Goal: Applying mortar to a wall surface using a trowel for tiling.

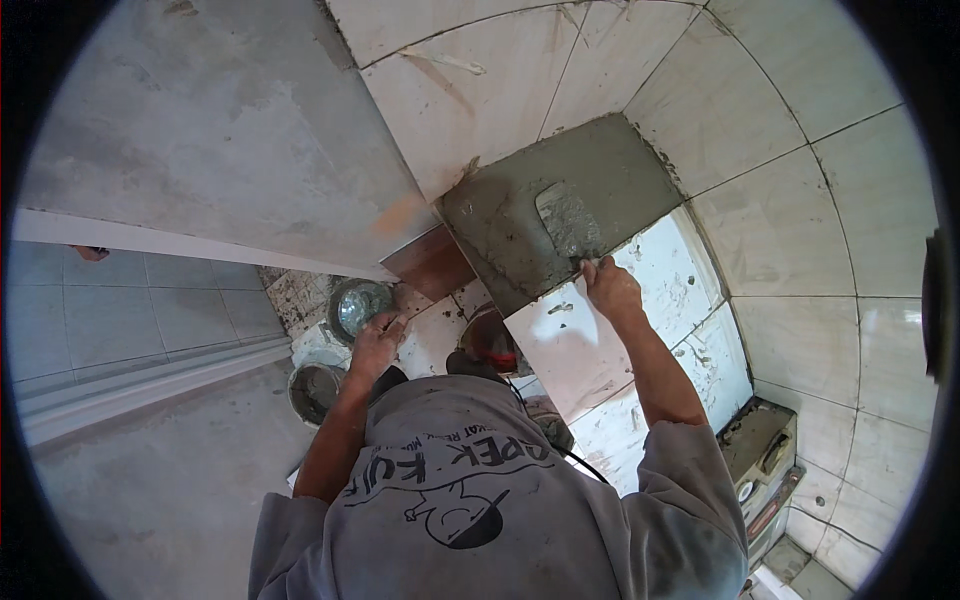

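Clock directions are read from the center of the head view, with 12 at the top edge.

Right hand (pixel 612 285): at 3 o'clock. The fingers are closed around the near end of a trowel (pixel 568 218); the hand covers most of the handle. The trowel is between 1 and 2 o'clock, its mortar-smeared blade lying over a bed of wet mortar (pixel 625 160) and pointing toward 11 o'clock from the hand.

Left hand (pixel 376 345): at 8 o'clock, fingers partly curled, at the near edge of a bowl (pixel 347 310) with gray-green contents. Whether this hand grips anything cannot be told.

Worktop (pixel 635 400): between 3 and 4 o'clock. Pale tiles spotted with mortar cover its near part; the mortar bed adjoins them on the far side.

Surroundings:
- A bucket (pixel 293 392) with gray contents is at 8 o'clock, near the bowl.
- A brown panel (pixel 432 263) is at 10 o'clock, just beside the near-left edge of the mortar.
- A gray wall (pixel 230 120) is farther out at 10 o'clock.
- A tiled wall (pixel 790 220) is between 2 and 3 o'clock.
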Action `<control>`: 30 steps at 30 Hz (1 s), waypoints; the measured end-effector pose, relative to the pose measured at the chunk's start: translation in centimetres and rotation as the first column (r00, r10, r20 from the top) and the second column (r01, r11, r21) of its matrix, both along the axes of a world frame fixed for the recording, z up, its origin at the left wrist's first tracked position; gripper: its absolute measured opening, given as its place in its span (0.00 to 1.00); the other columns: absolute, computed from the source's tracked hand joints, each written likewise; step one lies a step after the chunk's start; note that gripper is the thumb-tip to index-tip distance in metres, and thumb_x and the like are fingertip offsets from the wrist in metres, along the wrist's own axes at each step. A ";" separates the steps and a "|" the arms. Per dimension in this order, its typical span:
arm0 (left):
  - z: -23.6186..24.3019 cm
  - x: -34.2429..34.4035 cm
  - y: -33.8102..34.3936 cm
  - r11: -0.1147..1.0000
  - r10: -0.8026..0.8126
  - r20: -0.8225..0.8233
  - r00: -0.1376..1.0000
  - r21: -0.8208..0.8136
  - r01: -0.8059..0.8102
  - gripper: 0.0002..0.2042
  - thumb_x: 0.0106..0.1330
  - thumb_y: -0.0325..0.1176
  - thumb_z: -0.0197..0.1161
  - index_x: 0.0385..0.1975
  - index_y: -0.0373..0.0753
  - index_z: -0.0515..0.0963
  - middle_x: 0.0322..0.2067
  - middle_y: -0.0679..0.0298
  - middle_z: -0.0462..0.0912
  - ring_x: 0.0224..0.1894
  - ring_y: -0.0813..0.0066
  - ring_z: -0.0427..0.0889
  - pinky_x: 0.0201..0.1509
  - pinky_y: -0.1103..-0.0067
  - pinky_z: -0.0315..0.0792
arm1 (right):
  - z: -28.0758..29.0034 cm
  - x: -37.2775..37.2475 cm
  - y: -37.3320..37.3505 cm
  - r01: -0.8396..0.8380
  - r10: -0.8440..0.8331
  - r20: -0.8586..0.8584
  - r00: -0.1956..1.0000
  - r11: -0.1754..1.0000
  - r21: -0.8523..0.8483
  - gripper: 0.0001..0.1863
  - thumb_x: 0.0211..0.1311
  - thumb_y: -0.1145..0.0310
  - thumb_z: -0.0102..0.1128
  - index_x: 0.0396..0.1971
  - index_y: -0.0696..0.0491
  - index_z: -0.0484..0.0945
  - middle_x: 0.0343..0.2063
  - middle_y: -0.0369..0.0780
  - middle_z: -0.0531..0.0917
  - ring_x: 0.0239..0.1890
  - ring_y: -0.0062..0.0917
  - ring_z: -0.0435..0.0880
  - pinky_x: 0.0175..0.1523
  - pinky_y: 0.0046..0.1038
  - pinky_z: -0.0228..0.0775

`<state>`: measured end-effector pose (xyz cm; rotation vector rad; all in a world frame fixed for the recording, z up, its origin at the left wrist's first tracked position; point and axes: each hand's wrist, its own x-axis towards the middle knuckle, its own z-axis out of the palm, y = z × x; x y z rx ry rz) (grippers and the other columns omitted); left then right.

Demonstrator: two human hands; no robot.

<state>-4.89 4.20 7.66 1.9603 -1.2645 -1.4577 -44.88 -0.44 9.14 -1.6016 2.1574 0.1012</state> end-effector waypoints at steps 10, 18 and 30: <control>0.3 -0.6 0.4 0.998 0.001 0.006 1.000 0.069 -0.001 0.16 0.64 0.41 0.56 0.43 0.34 0.77 0.24 0.61 0.79 0.22 0.77 0.75 0.22 0.79 0.70 | -1.7 3.3 3.4 0.201 -0.319 0.521 0.792 0.941 0.271 0.36 0.65 0.41 0.40 0.34 0.67 0.73 0.25 0.52 0.80 0.23 0.36 0.83 0.26 0.35 0.76; -0.6 -1.1 0.7 0.996 -0.071 -0.003 0.997 0.057 0.071 0.19 0.63 0.43 0.56 0.45 0.33 0.76 0.25 0.58 0.80 0.25 0.75 0.78 0.24 0.77 0.72 | 1.2 8.0 4.5 -0.017 -0.100 0.459 0.883 0.970 0.243 0.24 0.69 0.51 0.35 0.43 0.55 0.75 0.38 0.55 0.78 0.35 0.45 0.82 0.47 0.42 0.73; -0.7 -0.2 1.5 0.999 -0.028 -0.016 0.999 0.028 0.029 0.18 0.64 0.42 0.55 0.45 0.35 0.76 0.24 0.58 0.79 0.22 0.73 0.77 0.23 0.77 0.72 | 0.2 1.6 1.4 0.029 -0.031 0.016 0.999 0.992 0.122 0.31 0.66 0.46 0.37 0.48 0.61 0.70 0.37 0.56 0.80 0.43 0.47 0.80 0.50 0.42 0.71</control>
